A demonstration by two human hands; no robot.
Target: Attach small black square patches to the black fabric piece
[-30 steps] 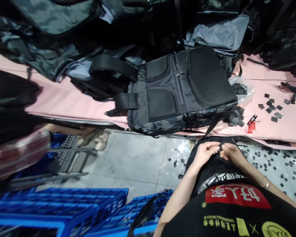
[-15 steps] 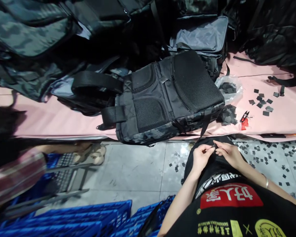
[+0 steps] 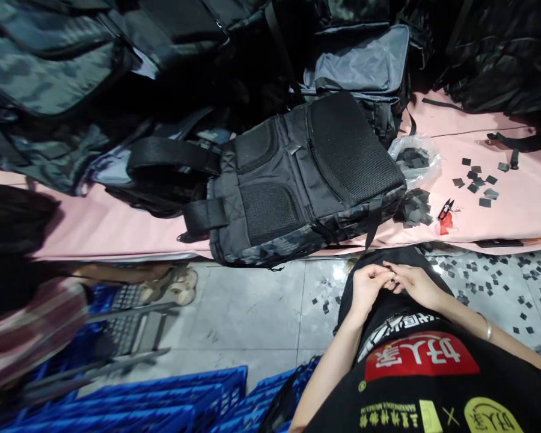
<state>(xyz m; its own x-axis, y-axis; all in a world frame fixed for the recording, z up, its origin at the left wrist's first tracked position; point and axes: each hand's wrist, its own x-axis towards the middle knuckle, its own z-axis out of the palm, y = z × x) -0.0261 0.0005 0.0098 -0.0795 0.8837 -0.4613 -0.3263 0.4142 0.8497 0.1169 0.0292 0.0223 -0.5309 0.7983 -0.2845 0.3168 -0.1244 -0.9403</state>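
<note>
My left hand (image 3: 368, 285) and my right hand (image 3: 415, 285) meet over my lap, both with fingers pinched together and the fingertips touching. What they pinch is small and hidden by the fingers. On the table just beyond lies a black backpack (image 3: 270, 207) with mesh back panels and camouflage sides, its shoulder straps (image 3: 174, 153) stretching left. A loose strap end hangs off the table edge close to my hands. Right of the backpack are a pile of small black squares (image 3: 415, 207), a clear plastic bag (image 3: 428, 177) of such squares, and black thread snips (image 3: 445, 209) beside a red scrap (image 3: 445, 225).
More camouflage bags (image 3: 49, 72) are heaped along the back of the pink-covered table (image 3: 523, 210). Black squares litter the tiled floor (image 3: 247, 313). Blue plastic crates (image 3: 207, 391) stand behind. Another person's arm (image 3: 103, 273) is at the left.
My right fingers have shifted over the left fingertips, covering the dark bit glimpsed between them before. The view has moved slightly; the backpack lies as before.
</note>
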